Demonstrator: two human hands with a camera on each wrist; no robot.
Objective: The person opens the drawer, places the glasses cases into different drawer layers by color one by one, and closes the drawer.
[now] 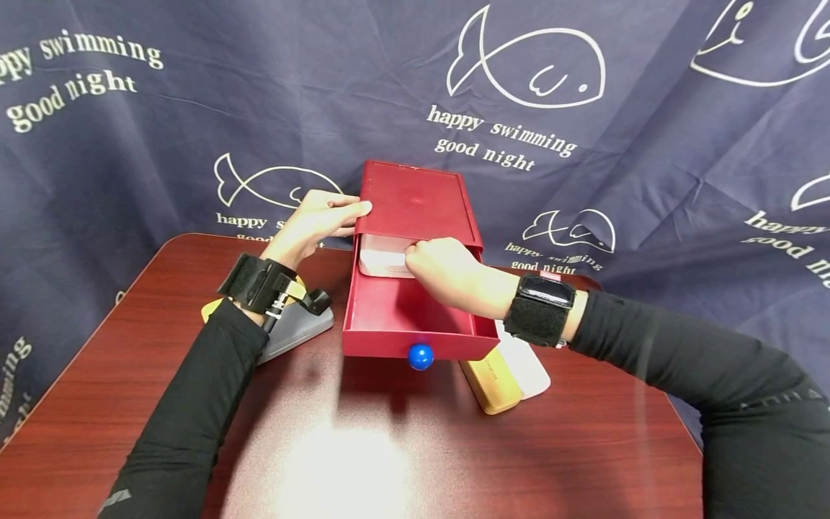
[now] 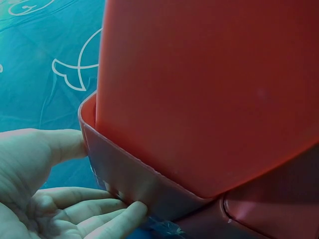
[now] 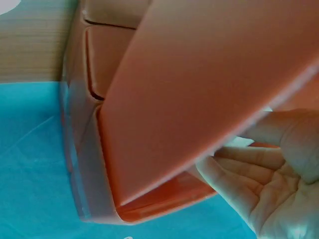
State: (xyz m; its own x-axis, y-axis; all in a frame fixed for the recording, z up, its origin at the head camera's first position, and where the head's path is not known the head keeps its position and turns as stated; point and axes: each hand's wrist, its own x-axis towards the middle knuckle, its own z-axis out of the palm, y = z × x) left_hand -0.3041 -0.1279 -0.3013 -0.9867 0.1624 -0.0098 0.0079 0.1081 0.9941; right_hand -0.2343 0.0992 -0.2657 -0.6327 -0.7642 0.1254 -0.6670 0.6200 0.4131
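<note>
Blue knob (image 1: 420,356), pale case (image 1: 384,257) in red drawer (image 1: 395,310), right fingers (image 1: 418,254) touching

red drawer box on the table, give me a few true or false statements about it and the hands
1. The drawer of the red box is pulled out toward the person. True.
2. The drawer's knob is green. False: it is blue.
3. The left hand rests against the left side of the box. True.
4. The right hand grips the knob. False: it reaches inside the drawer, at a pale flat object at the back.
5. A yellow case lies on the table right of the drawer. True.
</note>
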